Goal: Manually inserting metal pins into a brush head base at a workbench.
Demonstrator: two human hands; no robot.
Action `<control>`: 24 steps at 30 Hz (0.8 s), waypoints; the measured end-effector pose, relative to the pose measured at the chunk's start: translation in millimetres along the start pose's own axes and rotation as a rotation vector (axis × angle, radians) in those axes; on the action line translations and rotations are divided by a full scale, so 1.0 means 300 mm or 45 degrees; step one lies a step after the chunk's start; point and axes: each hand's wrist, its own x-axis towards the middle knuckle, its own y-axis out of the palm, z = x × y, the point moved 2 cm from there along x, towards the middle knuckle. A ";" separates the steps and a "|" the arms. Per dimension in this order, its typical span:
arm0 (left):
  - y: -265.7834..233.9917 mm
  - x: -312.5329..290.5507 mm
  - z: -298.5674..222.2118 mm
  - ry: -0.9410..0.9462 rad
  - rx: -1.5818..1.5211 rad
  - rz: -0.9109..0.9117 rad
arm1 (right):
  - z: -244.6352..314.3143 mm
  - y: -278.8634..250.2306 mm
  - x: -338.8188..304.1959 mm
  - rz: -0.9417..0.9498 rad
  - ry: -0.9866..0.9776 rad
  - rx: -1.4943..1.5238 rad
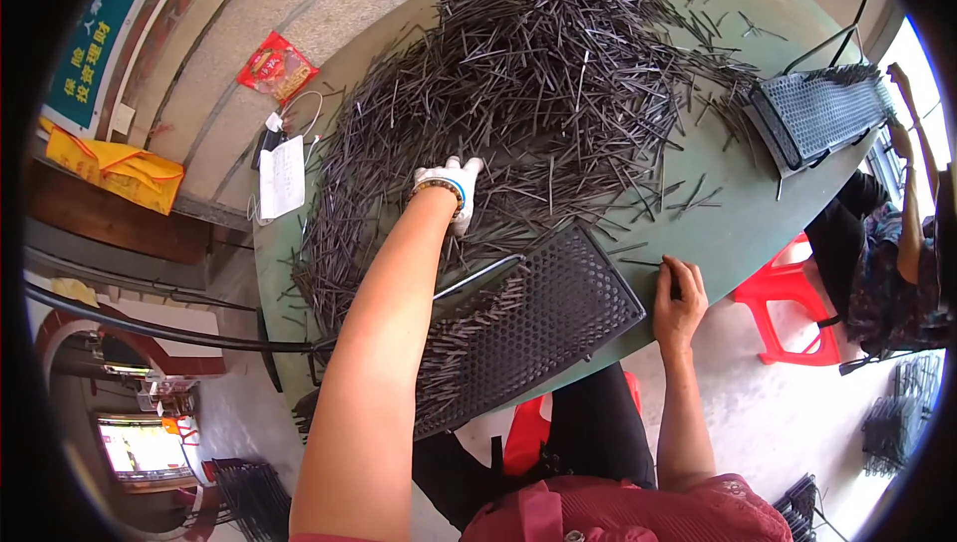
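Reaches far forward with the gloved left hand [449, 188], palm down on the near edge of the heap of thin dark sticks [538, 73], fingers curled into the strands. Hard to tell whether anything is actually gripped under the white glove. Probably gloved because the heap is bristly and gets raked by that hand, while the right hand [678, 295] is left bare, seemingly for finer touch. Rests with its fingertips bent down on the table top just past the tray's right corner, fingers close together, beside a lone stick [638, 263]; impossible to say whether one is pinched. Between the two forearms, a black perforated tray [558, 323], set overhanging the near rim of the table and apparently tilted toward the body, so within easy reach of both hands; carries a band of sticks along its left half, the right half showing bare holes. Heap kept just beyond it, touching its far edge. Underneath, a round green table [718, 213], mostly buried by the sticks, with scattered strays toward the right. At the far right a second perforated tray [817, 113] in front of another person [897, 243], seated well apart. On the left rim a white sheet of paper [282, 178] and a red packet [274, 65] against a block wall. Below, a pale concrete floor, a red plastic stool [788, 293], a yellow cloth [115, 168] on a ledge, and a lit screen [140, 447] low on the left.
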 end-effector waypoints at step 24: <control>0.011 0.056 0.056 0.485 -0.362 -0.245 | 0.005 0.006 -0.007 0.020 0.082 0.068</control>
